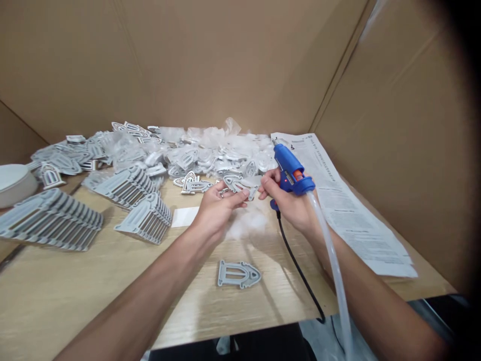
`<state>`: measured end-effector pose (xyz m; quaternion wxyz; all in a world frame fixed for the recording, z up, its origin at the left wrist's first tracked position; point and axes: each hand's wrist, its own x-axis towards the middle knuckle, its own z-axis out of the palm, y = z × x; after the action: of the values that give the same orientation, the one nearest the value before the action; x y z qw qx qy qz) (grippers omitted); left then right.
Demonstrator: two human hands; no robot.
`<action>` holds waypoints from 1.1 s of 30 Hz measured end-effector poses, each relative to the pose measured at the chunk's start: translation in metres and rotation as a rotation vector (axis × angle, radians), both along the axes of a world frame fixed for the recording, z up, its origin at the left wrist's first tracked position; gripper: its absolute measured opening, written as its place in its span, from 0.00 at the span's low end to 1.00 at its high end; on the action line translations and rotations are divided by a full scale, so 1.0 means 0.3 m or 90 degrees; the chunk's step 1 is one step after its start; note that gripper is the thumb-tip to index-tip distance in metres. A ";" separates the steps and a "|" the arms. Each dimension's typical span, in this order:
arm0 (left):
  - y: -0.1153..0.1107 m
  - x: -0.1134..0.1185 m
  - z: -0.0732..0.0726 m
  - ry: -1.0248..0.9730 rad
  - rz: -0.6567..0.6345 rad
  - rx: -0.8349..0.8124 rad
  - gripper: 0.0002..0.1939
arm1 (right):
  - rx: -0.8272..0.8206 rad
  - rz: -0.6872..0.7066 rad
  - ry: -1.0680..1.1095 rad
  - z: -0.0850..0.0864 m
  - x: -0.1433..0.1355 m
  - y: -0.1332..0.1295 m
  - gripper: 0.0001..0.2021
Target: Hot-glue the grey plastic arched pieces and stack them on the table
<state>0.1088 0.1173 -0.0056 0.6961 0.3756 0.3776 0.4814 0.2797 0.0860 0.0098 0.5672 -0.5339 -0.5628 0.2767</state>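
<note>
cardboard walls stand behind and to the right; wooden desk carries everything. heap of grey arched pieces, many in clear plastic, runs along the back. printed sheets lie on the right, under my right arm. three rows of stacked arched pieces lean at left and centre-left. blue glue gun is in my right grip, closed round it, nozzle up and away from the piece; clear tube trails off its back, black cable hangs below. round white container sits at far left, partly cut off. my left grip is narrow, pinching the held arched piece above the desk, right fingertips close by its right end, contact unclear. loose arched piece lies flat nearer me, between my forearms. white card is just left of my left grip.
</note>
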 end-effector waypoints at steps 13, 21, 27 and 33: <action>-0.026 0.038 -0.015 -0.124 -0.033 0.039 0.15 | 0.014 -0.057 0.009 -0.025 -0.041 -0.016 0.10; -0.034 0.041 -0.008 -0.110 -0.034 0.036 0.14 | 0.041 -0.063 -0.036 -0.047 -0.018 -0.014 0.08; -0.037 0.042 -0.004 -0.122 -0.040 0.030 0.13 | 0.033 -0.070 -0.037 -0.049 -0.013 -0.010 0.10; -0.032 0.043 -0.009 -0.126 -0.027 0.014 0.10 | 0.063 -0.065 -0.067 -0.065 -0.005 -0.010 0.11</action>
<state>0.1217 0.1077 -0.0082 0.7361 0.3417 0.2938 0.5051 0.2783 0.0828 -0.0097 0.5759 -0.5472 -0.5767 0.1907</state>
